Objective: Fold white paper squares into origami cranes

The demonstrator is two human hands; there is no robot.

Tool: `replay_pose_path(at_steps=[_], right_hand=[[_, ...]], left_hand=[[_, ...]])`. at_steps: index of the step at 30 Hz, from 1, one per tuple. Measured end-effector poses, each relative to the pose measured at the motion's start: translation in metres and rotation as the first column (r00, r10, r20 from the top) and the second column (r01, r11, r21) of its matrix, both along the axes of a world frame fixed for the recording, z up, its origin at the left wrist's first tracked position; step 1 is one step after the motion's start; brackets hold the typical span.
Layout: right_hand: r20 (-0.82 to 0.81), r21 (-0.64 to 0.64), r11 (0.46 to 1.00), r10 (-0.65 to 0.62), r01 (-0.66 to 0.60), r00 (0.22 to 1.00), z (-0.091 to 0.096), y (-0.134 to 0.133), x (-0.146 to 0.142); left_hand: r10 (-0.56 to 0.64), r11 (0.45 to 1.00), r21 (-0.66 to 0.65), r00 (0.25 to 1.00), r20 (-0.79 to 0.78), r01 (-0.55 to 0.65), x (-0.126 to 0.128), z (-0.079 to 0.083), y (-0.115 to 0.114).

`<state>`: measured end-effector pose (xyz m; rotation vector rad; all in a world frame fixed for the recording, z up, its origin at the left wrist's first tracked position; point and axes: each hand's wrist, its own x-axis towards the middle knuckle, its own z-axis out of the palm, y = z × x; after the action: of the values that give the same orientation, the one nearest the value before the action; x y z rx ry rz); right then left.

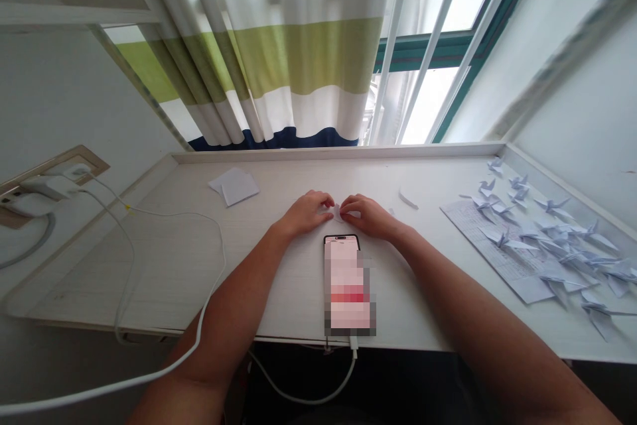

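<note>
Between my two hands, above the phone, is a small piece of folded white paper (337,212), mostly covered by fingers. My left hand (309,211) pinches its left side, thumb and fingertips close together. From the other side, my right hand (365,214) grips the paper with bent fingers. The exact fold shape is too small to make out. Just below lies a phone (343,272) with a lit, partly blurred screen, a white cable plugged into its lower end. Both forearms rest across the front of the white desk (279,173).
White paper squares (239,186) lie at the back left. A curved paper strip (409,198) is right of my hands. Several folded paper cranes (552,206) spread over a printed sheet (480,239) at right. A charging cable (219,233) runs from the wall socket (50,180) over my left arm.
</note>
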<state>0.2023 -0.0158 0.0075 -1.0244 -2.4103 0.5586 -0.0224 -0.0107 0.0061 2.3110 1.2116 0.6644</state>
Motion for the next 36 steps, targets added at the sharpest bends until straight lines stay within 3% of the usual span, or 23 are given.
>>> replay_pose_path(at_steps=[8,17,26,36], right_hand=[[0.003,-0.029,0.999,0.017,-0.017,1.000,0.006,-0.004,0.003],[0.061,-0.138,0.989,0.059,-0.051,0.996,0.013,-0.005,0.006],[0.048,-0.082,0.996,0.038,-0.034,0.998,0.013,-0.004,0.006],[0.111,0.041,0.994,0.100,-0.105,0.989,0.013,-0.002,0.005]], left_hand=[[0.028,0.999,-0.026,1.000,-0.012,-0.029,-0.005,-0.003,-0.001],[-0.042,0.999,0.013,0.998,-0.047,0.043,-0.003,-0.001,-0.001],[-0.110,0.972,0.193,0.983,-0.144,0.137,-0.010,0.004,0.003],[-0.151,0.975,0.134,0.971,-0.182,0.177,-0.006,0.009,0.002]])
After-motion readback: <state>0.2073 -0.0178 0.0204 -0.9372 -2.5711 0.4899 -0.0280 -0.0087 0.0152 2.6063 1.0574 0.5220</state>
